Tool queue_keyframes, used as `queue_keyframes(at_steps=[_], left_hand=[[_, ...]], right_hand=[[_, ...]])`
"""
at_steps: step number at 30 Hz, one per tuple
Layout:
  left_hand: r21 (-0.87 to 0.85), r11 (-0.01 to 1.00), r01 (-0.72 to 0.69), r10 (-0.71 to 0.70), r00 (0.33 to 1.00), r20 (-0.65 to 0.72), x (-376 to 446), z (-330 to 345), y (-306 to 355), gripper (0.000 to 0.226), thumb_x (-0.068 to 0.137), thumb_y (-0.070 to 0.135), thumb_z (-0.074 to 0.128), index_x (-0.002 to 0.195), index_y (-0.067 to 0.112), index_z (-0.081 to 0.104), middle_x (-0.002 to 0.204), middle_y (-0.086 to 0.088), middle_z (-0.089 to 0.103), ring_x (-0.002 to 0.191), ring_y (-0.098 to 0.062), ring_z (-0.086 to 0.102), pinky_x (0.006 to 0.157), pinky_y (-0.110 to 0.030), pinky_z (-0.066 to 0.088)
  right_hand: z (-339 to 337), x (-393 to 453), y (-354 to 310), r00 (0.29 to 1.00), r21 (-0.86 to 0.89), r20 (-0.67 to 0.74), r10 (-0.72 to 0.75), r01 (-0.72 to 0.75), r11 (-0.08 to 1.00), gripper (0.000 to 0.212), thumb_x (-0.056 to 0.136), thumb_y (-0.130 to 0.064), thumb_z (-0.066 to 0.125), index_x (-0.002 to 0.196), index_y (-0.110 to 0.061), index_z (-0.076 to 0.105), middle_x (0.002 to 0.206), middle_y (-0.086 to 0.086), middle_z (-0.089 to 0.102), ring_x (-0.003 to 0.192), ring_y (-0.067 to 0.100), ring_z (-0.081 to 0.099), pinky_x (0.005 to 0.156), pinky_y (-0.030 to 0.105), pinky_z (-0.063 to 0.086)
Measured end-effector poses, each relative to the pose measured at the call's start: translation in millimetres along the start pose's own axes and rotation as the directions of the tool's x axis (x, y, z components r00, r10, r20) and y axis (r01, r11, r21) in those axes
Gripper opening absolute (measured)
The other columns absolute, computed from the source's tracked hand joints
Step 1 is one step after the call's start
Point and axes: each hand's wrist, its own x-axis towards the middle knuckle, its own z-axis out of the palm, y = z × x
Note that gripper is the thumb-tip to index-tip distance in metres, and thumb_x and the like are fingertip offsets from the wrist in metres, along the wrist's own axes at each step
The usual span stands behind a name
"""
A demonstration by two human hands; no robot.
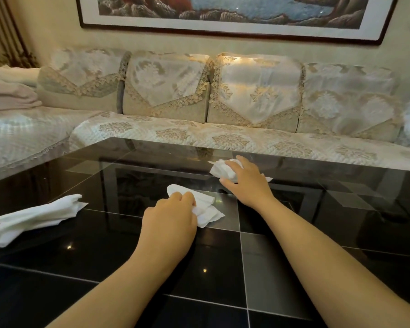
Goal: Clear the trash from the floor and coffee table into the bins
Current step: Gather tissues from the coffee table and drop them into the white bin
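Observation:
Three crumpled white tissues lie on the dark glass coffee table [341, 209]. My left hand [171, 216] is closed on the middle tissue [206, 209], which still rests on the glass. Farther back, my right hand [246, 181] curls over the far tissue [219, 170] and grips it against the tabletop. A third, longer tissue [33, 217] lies loose at the table's left side, apart from both hands. No bin is in view.
A cream patterned sofa [199, 129] wraps around the far and left sides of the table. Folded pale blankets [7, 93] sit on its left end. A framed landscape painting [234, 13] hangs on the wall above. Dark floor tiles show through the glass.

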Motion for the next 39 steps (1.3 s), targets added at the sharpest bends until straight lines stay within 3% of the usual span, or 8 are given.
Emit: queue_keyframes(at_steps=[4,8,12,16,22,25,33,39], left_hand=[[0.018,1.0,0.006,-0.006,1.0,0.006,3,1,1,0.023,0.098,0.027,0.039,0.12,0.026,0.045,0.108,0.005,0.054,0.084,-0.011,0.056,0.08,-0.031,0.051],[-0.022,1.0,0.003,-0.004,0.999,-0.044,0,0,3,0.033,0.097,0.031,0.037,0.13,0.028,0.037,0.113,0.004,0.054,0.086,-0.014,0.056,0.076,-0.032,0.05],[-0.183,0.983,-0.023,0.012,0.998,-0.057,2,-1,-1,0.056,0.093,0.048,0.037,0.144,0.042,0.018,0.138,0.006,0.046,0.103,-0.018,0.056,0.082,-0.035,0.051],[-0.117,0.993,0.031,-0.017,0.994,0.111,5,-1,-3,0.064,0.085,0.062,0.043,0.144,0.042,0.027,0.142,0.003,0.046,0.124,-0.023,0.048,0.102,-0.047,0.04],[-0.079,0.997,0.011,-0.004,0.997,0.082,5,-2,1,0.035,0.094,0.04,0.042,0.123,0.026,0.057,0.113,-0.002,0.063,0.096,-0.024,0.061,0.083,-0.035,0.047],[0.011,1.0,-0.022,0.022,0.999,0.029,-5,-8,5,0.028,0.095,0.029,0.042,0.113,0.021,0.061,0.109,-0.003,0.063,0.091,-0.026,0.061,0.068,-0.03,0.039],[-0.007,1.0,-0.018,0.018,0.999,0.027,-96,-45,24,0.026,0.092,0.019,0.044,0.101,0.027,0.067,0.093,0.0,0.064,0.082,-0.023,0.062,0.063,-0.029,0.04],[-0.046,0.992,-0.119,0.118,0.993,-0.029,-210,-108,13,0.03,0.092,0.019,0.052,0.112,0.035,0.068,0.109,0.006,0.069,0.094,-0.019,0.065,0.076,-0.033,0.051]], right_hand=[[10,21,1,0.991,-0.088,0.119,0.066,-0.056,0.995,0.068,0.086,-0.068,0.045,0.146,-0.048,0.02,0.161,-0.005,-0.006,0.147,0.029,-0.004,0.107,0.069,0.011],[15,29,3,0.976,-0.092,0.202,0.074,-0.056,0.994,0.059,0.084,-0.073,0.039,0.138,-0.05,0.038,0.147,0.002,0.041,0.127,0.03,0.044,0.098,0.056,0.041],[8,11,-11,0.996,-0.006,0.082,0.022,-0.021,1.0,0.028,0.09,-0.045,0.049,0.112,-0.036,0.063,0.119,0.003,0.057,0.105,0.026,0.056,0.083,0.04,0.048],[1,-22,-24,1.0,-0.024,-0.018,0.019,-0.019,1.0,0.023,0.091,-0.025,0.047,0.102,-0.03,0.067,0.103,0.004,0.057,0.094,0.027,0.058,0.072,0.035,0.044],[-21,-91,-53,0.997,-0.018,-0.083,0.003,-0.004,1.0,0.023,0.091,-0.024,0.048,0.102,-0.029,0.068,0.102,0.002,0.055,0.091,0.024,0.056,0.067,0.029,0.033],[-34,-129,-66,0.994,0.005,-0.109,-0.001,0.002,1.0,0.019,0.09,-0.025,0.051,0.098,-0.026,0.069,0.099,-0.001,0.054,0.087,0.021,0.056,0.064,0.028,0.03],[-68,-217,-81,0.977,0.028,-0.164,-0.138,0.144,0.989,0.014,0.086,-0.024,0.059,0.093,-0.024,0.072,0.103,-0.006,0.055,0.086,0.013,0.055,0.056,0.01,0.022],[-93,-290,-102,0.912,0.092,-0.197,-0.36,0.383,0.919,0.01,0.081,-0.022,0.064,0.085,-0.026,0.073,0.11,-0.006,0.057,0.091,0.013,0.058,0.064,0.027,0.049]])
